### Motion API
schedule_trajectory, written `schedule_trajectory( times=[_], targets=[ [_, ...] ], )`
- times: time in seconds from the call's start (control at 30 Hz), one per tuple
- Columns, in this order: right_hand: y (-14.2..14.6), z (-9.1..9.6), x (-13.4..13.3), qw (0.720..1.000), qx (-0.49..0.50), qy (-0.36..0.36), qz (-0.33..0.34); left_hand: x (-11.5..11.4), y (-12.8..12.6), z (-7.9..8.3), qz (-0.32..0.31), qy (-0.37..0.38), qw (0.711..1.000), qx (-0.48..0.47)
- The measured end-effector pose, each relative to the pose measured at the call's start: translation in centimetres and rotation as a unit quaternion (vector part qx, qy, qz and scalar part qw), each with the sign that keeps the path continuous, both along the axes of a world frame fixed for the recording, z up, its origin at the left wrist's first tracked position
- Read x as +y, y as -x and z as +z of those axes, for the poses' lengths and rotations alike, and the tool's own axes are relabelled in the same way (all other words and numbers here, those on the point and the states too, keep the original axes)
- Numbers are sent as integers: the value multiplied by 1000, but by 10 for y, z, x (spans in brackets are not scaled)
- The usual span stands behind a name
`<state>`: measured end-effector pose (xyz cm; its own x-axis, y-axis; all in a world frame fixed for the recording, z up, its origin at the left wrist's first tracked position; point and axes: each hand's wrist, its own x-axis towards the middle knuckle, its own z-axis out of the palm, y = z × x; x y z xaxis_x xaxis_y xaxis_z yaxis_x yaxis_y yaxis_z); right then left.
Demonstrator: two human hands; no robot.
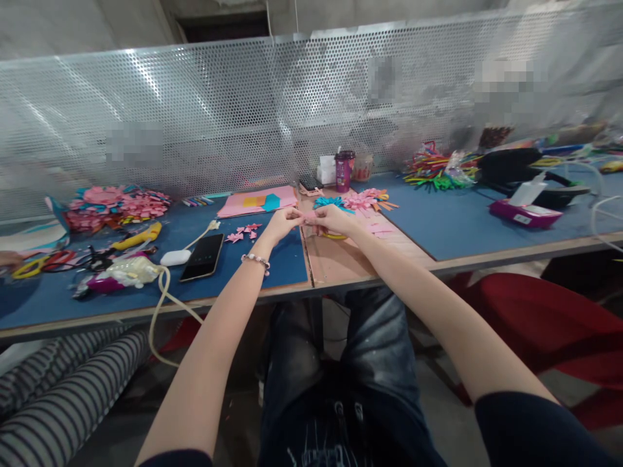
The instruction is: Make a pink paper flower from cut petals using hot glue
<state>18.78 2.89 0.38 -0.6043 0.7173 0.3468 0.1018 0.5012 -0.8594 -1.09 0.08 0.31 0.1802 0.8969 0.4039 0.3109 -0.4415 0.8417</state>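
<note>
**Pink paper (309,218) pinched over the table (335,264)**

The small piece sits between both hands, above the seam where a blue surface meets a brown one. The left hand (286,222) grips it narrowly, thumb and fingers drawn together; a beaded bracelet (256,261) circles that wrist. The right hand (335,220) closes on the other side with its fingertips – partly hidden, so the exact hold of each finger is hard to tell.

Just below the right hand shows a yellow handle (335,236). Behind it lie blue fringed paper (329,203) and pink fringed paper (364,199), with pink strips (382,227) to the right.

Near the left hand, small pink pieces (243,232) are scattered on the blue surface – coloured sheets (241,203) lie flat beyond them. Farther left are a phone (203,256) and a white case (175,258). A purple cup (344,172) stands at the back.
</note>
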Motion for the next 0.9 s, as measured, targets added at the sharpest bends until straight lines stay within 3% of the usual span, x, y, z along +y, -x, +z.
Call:
schedule_trajectory(
  times=[0.33, 0.63, 0.9],
  targets=[
    [-1, 0, 5, 1000, 0, -3, -23, -3, 0, 4, 12, -5, 1000, -14],
    [-1, -1, -1, 1000, -13, 7, 25, -1, 2, 3, 2, 23, 1000, -21],
    [3, -4, 2, 1000, -8, 7, 13, -4, 2, 5, 22, 48, 998, -41]
  ],
)
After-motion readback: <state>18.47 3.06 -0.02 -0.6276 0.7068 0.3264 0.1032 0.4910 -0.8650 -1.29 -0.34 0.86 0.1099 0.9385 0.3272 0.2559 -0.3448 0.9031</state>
